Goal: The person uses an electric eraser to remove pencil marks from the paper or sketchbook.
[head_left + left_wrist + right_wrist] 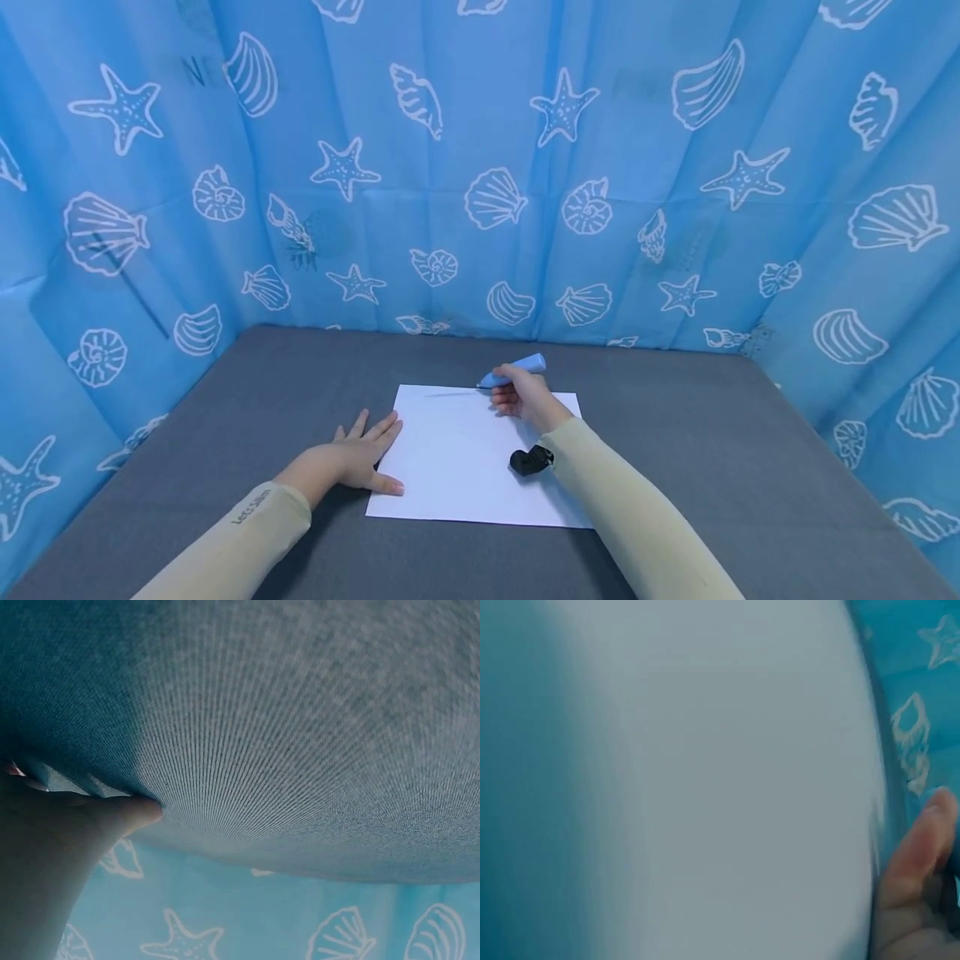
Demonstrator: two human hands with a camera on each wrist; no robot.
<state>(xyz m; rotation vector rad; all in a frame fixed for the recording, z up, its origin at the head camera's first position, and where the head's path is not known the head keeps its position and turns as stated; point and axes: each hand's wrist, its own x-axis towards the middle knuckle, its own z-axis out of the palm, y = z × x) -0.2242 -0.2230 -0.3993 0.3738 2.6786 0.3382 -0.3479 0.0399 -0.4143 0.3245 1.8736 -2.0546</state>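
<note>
A white sheet of paper (pixel 450 467) lies flat on the grey tabletop. My right hand (pixel 528 400) pinches a thick light-blue marker (pixel 535 362) at the sheet's far edge, its dark tip pointing left and down at the paper. From that tip a thin, faint line (pixel 450 394) runs left along the top of the sheet. With fingers spread, my left hand (pixel 356 460) rests across the paper's left edge, thumb on the sheet. In the left wrist view the thumb (pixel 135 814) shows; the right wrist view has the paper (pixel 750 780) and part of the right hand (pixel 919 877).
A grey cloth-like surface (pixel 697 467) covers the table around the sheet. Blue curtains (pixel 465 100) with white shells and starfish hang behind it and on both sides. A black wrist device (pixel 531 460) sits under the right cuff, above the paper.
</note>
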